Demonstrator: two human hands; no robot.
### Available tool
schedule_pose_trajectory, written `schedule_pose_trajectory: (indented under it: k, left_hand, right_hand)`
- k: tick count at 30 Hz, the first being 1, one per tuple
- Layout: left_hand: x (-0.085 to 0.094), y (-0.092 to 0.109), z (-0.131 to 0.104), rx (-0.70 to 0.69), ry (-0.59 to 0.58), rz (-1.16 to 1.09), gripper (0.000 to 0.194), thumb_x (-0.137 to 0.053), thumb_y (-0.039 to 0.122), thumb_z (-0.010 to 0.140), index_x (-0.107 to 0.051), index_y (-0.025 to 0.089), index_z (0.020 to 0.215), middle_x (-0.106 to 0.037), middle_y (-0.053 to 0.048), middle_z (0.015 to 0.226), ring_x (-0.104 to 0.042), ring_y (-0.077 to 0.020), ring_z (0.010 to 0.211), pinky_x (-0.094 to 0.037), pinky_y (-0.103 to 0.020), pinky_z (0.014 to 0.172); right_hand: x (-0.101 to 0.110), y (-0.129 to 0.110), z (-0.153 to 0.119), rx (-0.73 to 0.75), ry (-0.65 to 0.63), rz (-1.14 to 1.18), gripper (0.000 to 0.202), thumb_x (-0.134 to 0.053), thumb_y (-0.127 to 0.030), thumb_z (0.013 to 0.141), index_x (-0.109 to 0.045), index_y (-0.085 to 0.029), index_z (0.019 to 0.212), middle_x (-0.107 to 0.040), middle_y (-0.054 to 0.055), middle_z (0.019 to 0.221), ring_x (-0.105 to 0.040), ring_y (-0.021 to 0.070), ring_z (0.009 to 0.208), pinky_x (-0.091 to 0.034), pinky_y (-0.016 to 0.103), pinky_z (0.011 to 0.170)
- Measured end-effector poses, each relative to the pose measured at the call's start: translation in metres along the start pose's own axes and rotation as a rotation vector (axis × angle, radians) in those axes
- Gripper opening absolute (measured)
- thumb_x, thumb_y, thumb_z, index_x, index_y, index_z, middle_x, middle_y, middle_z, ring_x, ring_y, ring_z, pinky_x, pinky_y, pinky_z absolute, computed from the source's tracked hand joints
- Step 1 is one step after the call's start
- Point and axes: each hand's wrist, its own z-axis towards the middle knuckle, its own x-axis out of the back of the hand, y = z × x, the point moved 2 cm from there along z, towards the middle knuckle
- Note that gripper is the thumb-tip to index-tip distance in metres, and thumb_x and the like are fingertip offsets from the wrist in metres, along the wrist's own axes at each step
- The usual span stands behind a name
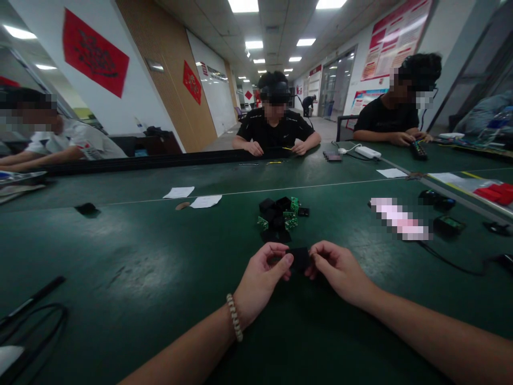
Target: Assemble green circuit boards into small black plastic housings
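Black box (299, 258) is being held between both hands over the green table (140, 256), just nearside of a small pile. Left hand (262, 278) is gripping the box's left end, thumb and fingers closed on it; beaded bracelet (234, 317) is circling that wrist. Right hand (340, 267) is curling its fingers at the box's right edge; can't tell if they're clamping it or only touching. Black pieces (276, 216) and green circuit boards (295, 204) are lying jumbled just beyond the hands. Blurred pinkish item (401, 219) is lying off to the right. White paper (206, 201) is lying left of the pile. Across the table, one person in black (276, 128) is sitting facing this way; another, in a white shirt (86, 140), is sitting far left.
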Motion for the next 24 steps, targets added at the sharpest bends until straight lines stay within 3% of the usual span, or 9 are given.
schedule_pose_trajectory:
  k: [17,24]
  left_hand:
    - [0.0008,-0.0039,0.0019,-0.008,0.004,-0.005,0.031,-0.071,0.039,0.083,-0.061,0.018,0.104,-0.064,-0.004,0.095,-0.059,-0.0117,0.069,-0.049,-0.026,0.065]
    - [-0.0005,-0.0014,0.0007,-0.012,0.006,0.003,0.031,-0.071,0.038,0.083,-0.061,0.017,0.104,-0.064,-0.004,0.093,-0.059,-0.0125,0.069,-0.049,-0.027,0.065]
  right_hand:
    - [-0.0004,-0.0039,-0.0010,0.026,-0.010,-0.058,0.006,-0.058,-0.024,0.086,-0.055,-0.020,0.083,-0.063,-0.001,0.071,-0.066,0.0151,0.066,-0.054,0.028,0.064]
    - [0.0008,-0.0001,0.0003,0.019,-0.017,-0.036,0.012,-0.058,-0.030,0.089,-0.057,-0.020,0.084,-0.065,-0.001,0.070,-0.066,0.0150,0.065,-0.054,0.028,0.064]
